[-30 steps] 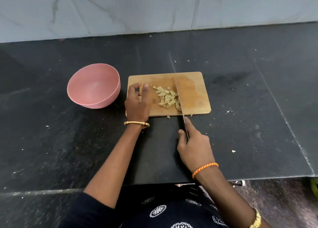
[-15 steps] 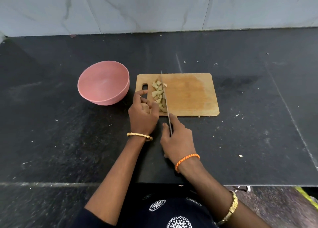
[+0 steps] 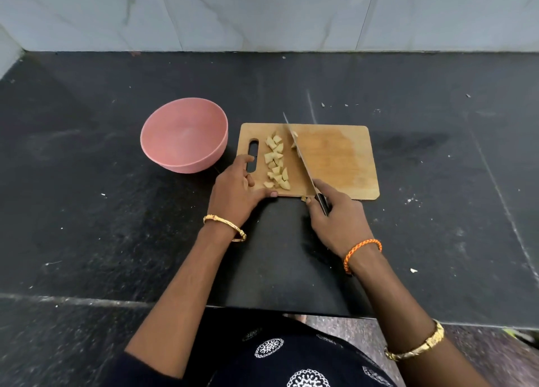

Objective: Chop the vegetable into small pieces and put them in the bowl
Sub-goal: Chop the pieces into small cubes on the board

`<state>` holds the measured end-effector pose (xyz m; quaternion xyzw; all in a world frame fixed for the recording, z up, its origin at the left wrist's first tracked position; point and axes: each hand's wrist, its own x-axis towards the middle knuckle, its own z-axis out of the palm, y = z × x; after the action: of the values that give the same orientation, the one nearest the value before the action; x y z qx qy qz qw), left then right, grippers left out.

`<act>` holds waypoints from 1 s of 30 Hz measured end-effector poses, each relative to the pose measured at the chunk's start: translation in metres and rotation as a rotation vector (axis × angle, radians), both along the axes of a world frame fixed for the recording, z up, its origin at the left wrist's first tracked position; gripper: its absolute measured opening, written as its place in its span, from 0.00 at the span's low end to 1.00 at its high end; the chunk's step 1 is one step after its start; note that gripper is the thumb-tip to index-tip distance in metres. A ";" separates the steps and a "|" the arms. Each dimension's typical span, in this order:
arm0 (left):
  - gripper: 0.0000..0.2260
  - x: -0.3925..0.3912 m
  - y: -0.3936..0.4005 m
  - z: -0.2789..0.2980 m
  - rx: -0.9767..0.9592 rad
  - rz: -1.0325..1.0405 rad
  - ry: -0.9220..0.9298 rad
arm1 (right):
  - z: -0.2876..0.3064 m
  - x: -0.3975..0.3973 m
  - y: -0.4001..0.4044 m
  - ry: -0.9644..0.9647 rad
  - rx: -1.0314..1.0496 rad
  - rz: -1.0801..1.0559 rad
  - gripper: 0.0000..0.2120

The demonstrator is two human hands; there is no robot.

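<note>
Two hands work at a wooden cutting board (image 3: 335, 159) at the centre of the frame, set on a dark stone counter (image 3: 116, 240) below a pale tiled wall. Chopped vegetable pieces (image 3: 276, 162), pale yellow, lie in a loose column on the board's left part, just right of its handle slot, with one or two more pieces against the far side of the blade. An empty pink bowl (image 3: 184, 134) stands just left of the board, close to its left edge. In the right hand (image 3: 335, 220), fingers are curled round the dark handle of a knife (image 3: 300, 156), forefinger stretched along its top, and the blade runs diagonally up the board, just right of the pile. At the board's lower left corner the left hand (image 3: 237, 191) holds the edge, thumb along the near side and fingers over the top by the slot. Cutting looks finished and the step in hand appears to be gathering the pieces for the bowl; doing it well likely means keeping the blade low and flat against the wood, sweeping the whole column leftward in one pass, and bringing board and bowl rim together so nothing drops onto the counter, where one small piece (image 3: 304, 199) already lies just off the board's near edge beside the right thumb
</note>
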<state>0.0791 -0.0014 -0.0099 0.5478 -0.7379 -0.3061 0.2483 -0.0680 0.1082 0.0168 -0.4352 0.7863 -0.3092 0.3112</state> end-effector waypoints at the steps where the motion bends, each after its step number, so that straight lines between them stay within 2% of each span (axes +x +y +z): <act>1: 0.32 -0.001 -0.003 0.001 0.023 -0.011 0.011 | 0.000 0.002 0.000 -0.005 0.007 0.018 0.21; 9: 0.27 -0.009 -0.018 0.002 0.061 0.002 0.076 | 0.009 -0.004 0.014 -0.105 -0.014 0.024 0.19; 11: 0.26 -0.011 -0.020 0.002 0.070 0.013 0.081 | 0.007 -0.009 0.018 -0.245 -0.025 -0.021 0.16; 14: 0.24 -0.011 -0.024 0.007 0.081 0.023 0.082 | 0.010 -0.016 0.023 -0.571 -0.069 -0.083 0.12; 17: 0.14 -0.019 -0.028 0.018 0.014 0.057 0.130 | 0.015 -0.022 0.026 -0.811 -0.059 -0.115 0.11; 19: 0.09 -0.031 -0.032 0.025 -0.007 0.066 0.154 | 0.014 -0.025 0.027 -0.887 -0.053 -0.115 0.12; 24: 0.10 -0.063 -0.027 0.030 -0.021 -0.064 0.168 | 0.016 -0.027 0.032 -1.042 -0.065 -0.137 0.13; 30: 0.07 -0.064 -0.019 0.016 -0.223 -0.136 0.044 | 0.018 -0.025 0.029 -1.190 -0.063 -0.188 0.13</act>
<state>0.0153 -0.0204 0.0065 0.4587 -0.7972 -0.2504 0.3024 -0.0935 0.1375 0.0348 -0.1249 0.5025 -0.5490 0.6561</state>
